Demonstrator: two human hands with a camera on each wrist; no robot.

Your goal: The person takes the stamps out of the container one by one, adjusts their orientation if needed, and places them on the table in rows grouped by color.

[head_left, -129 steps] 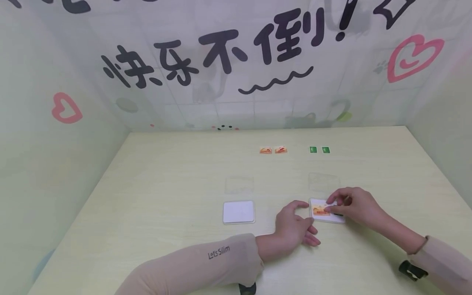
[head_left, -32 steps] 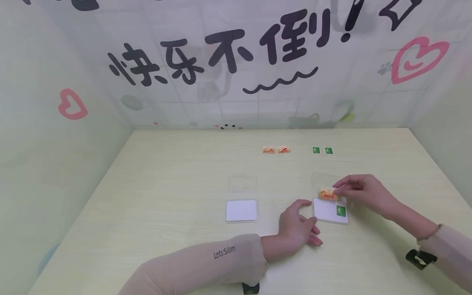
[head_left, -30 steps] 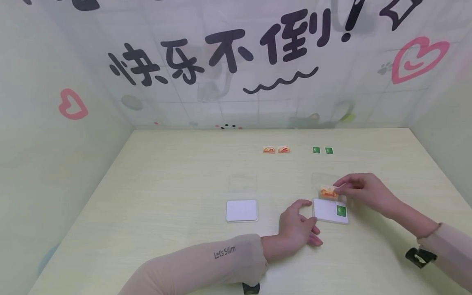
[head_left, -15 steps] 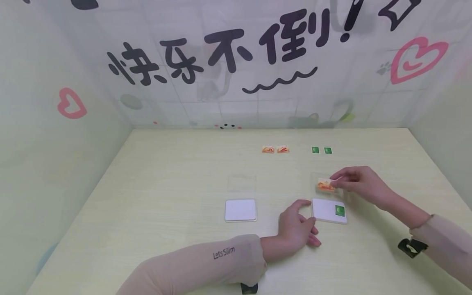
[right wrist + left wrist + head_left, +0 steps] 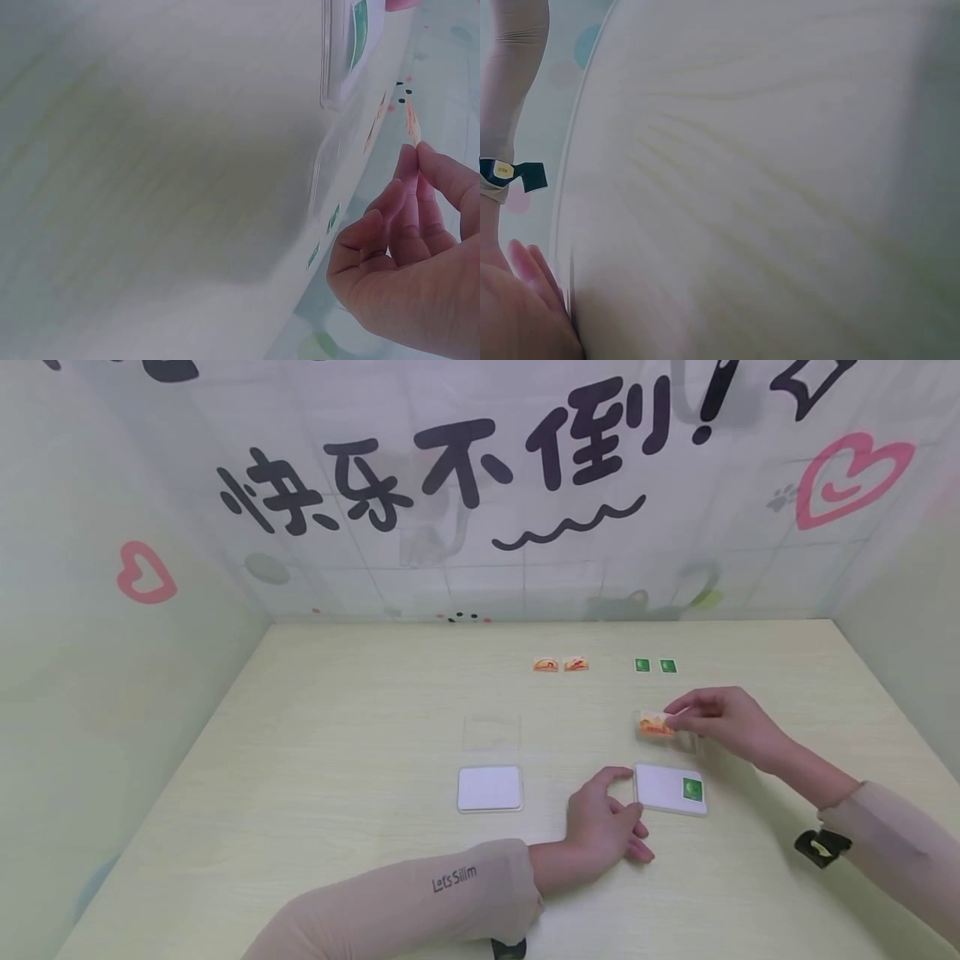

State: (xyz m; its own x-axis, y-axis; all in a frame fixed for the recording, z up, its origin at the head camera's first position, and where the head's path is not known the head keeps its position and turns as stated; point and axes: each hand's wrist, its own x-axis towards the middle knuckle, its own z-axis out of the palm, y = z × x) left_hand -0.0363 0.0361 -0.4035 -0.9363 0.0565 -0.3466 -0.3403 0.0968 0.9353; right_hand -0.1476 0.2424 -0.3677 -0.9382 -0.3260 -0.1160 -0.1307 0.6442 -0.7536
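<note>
My right hand (image 5: 727,727) pinches an orange-printed stamp (image 5: 654,725) between thumb and fingertips, above a clear plastic piece (image 5: 689,745) on the table. The right wrist view shows the stamp (image 5: 412,124) nearly edge-on, its lower end in the pinch. In front of it lies a white card in a clear case (image 5: 660,783), bearing one green stamp (image 5: 693,789) at its right side. My left hand (image 5: 600,822) touches this case's left edge with forefinger and thumb, other fingers loose. Only part of the left hand (image 5: 521,315) shows in the left wrist view.
A second white card in a clear case (image 5: 490,788) lies to the left, with another clear plastic piece (image 5: 491,732) behind it. Farther back are two orange stamps (image 5: 561,665) and two green stamps (image 5: 656,666). A printed curtain (image 5: 480,568) borders the pale table (image 5: 337,735).
The orange stamp has been lifted off the white card; my right hand has carried it back and slightly left, over the clear piece. The left hand keeps its place at the case.
</note>
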